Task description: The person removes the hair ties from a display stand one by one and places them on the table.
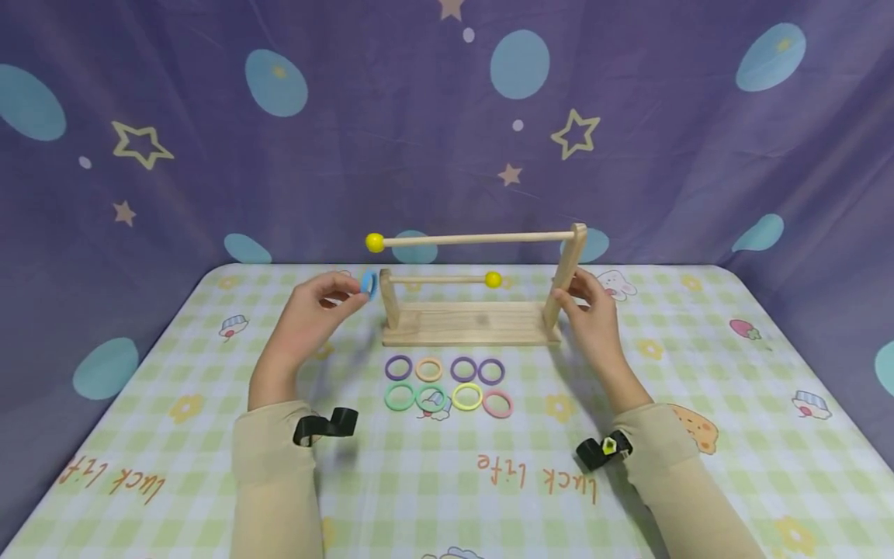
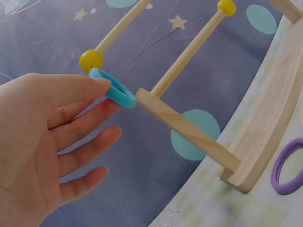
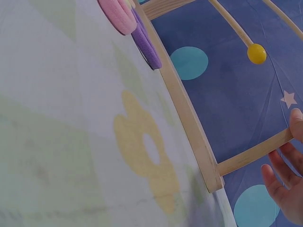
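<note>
Between thumb and forefinger my left hand (image 1: 307, 314) pinches a blue ring (image 1: 369, 285), held up just left of the short post (image 1: 389, 299) of a wooden rack (image 1: 475, 324). In the left wrist view the blue ring (image 2: 112, 89) hangs near the post's top, below the yellow ball (image 2: 91, 60) on the upper rod. My right hand (image 1: 594, 314) grips the tall right post (image 1: 567, 272), thumb in front and fingers behind. Two rods with yellow ball ends run between the posts, the upper pointing left and the lower (image 1: 440, 279) pointing right.
In front of the rack several rings lie flat in two rows: purple (image 1: 399, 356) and orange (image 1: 429, 358) behind, green (image 1: 400, 408), yellow (image 1: 467, 409) and pink (image 1: 498, 416) nearer. A checked cloth (image 1: 419, 497) covers the table; a purple curtain (image 1: 419, 155) hangs behind.
</note>
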The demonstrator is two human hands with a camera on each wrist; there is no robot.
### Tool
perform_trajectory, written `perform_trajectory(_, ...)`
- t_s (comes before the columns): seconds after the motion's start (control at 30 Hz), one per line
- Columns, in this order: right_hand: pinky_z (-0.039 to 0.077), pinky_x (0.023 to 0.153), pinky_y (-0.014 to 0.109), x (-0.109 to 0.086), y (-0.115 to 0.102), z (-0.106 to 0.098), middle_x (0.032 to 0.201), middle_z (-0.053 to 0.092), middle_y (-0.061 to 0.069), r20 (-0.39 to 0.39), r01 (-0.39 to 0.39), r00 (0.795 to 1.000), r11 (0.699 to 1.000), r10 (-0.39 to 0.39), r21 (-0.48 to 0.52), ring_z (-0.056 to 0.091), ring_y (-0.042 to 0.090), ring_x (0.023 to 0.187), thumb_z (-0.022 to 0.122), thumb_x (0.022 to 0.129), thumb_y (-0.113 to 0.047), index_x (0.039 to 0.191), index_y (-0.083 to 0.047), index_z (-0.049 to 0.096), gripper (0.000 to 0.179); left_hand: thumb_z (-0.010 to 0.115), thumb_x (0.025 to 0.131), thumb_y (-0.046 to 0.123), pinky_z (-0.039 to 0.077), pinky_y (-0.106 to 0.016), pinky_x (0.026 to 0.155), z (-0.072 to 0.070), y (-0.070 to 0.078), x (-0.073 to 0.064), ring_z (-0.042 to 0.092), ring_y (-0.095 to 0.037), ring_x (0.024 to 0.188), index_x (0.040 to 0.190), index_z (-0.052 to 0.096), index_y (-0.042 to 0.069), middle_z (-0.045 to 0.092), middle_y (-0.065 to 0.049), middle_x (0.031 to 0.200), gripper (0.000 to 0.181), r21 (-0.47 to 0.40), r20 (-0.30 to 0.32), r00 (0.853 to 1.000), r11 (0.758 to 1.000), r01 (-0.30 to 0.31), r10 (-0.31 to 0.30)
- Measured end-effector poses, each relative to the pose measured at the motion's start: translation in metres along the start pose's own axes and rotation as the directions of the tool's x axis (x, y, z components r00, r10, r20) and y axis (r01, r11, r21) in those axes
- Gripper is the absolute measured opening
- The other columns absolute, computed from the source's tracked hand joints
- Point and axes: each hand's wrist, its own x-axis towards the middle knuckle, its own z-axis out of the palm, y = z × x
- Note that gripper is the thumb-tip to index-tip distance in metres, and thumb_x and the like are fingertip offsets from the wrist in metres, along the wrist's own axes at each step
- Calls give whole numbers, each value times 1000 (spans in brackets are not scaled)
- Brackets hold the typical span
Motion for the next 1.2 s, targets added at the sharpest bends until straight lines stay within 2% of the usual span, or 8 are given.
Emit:
perform_trajectory(0.13, 48, 87, 27, 0, 1, 0, 126, 64, 19, 3, 2, 1000, 1000, -2, -6, 59, 27, 112, 67, 94, -19, 139, -2, 52, 50, 65, 98, 27, 42, -42, 96, -2, -4, -1, 58, -27, 107, 112, 67, 2, 66, -14, 115, 29, 36, 54, 998, 998, 43, -45)
perform_trajectory(0.27, 48, 86, 25, -1, 2, -1, 125, 64, 19, -8, 3, 1000, 1000, -4, -8, 59, 25, 110, 67, 94, -18, 138, -1, 53, 49, 67, 96, 29, 45, -43, 93, -2, -10, -1, 57, -29, 108, 114, 69, 5, 65, -13, 119, 30, 81, 128, 987, 993, 84, -94)
perform_trajectory(0.43, 49, 85, 23, -1, 4, 0, 124, 64, 19, -12, 11, 1000, 1000, -11, -9, 59, 24, 109, 67, 94, -16, 138, 0, 53, 48, 68, 95, 30, 47, -43, 90, 3, -21, 1, 57, -29, 105, 114, 71, 7, 64, -12, 118, 30, 120, 209, 966, 985, 128, -151)
perform_trajectory(0.63, 49, 84, 24, 0, 4, 0, 124, 65, 19, -13, 21, 1000, 1000, -21, -6, 60, 24, 108, 67, 94, -15, 138, -1, 53, 48, 69, 94, 29, 45, -40, 91, 6, -30, 2, 60, -24, 97, 113, 72, 5, 67, -9, 108, 31, 117, 298, 935, 979, 167, -195)
perform_trajectory(0.83, 49, 84, 24, 1, 3, 1, 124, 64, 20, -12, 19, 1000, 1000, -19, -5, 60, 26, 109, 67, 94, -14, 138, 0, 53, 47, 69, 94, 26, 45, -40, 90, 3, -33, 0, 61, -21, 93, 114, 71, 2, 70, -7, 101, 32, 128, 347, 909, 971, 200, -233)
perform_trajectory(1.07, 49, 85, 26, 1, 3, 1, 125, 64, 19, -6, 14, 1000, 1000, -14, -9, 60, 26, 110, 67, 95, -16, 138, -1, 53, 49, 69, 93, 25, 44, -47, 100, 2, -37, -2, 62, -24, 104, 115, 72, 1, 71, -11, 113, 32, 161, 391, 884, 965, 208, -255)
perform_trajectory(1.2, 49, 84, 24, 1, 3, 0, 124, 65, 19, -11, 18, 1000, 1000, -18, -6, 60, 26, 109, 67, 94, -14, 138, -1, 53, 48, 71, 92, 26, 44, -45, 99, 4, -40, -2, 62, -22, 101, 113, 73, 1, 71, -11, 112, 33, 187, 409, 874, 962, 200, -262)
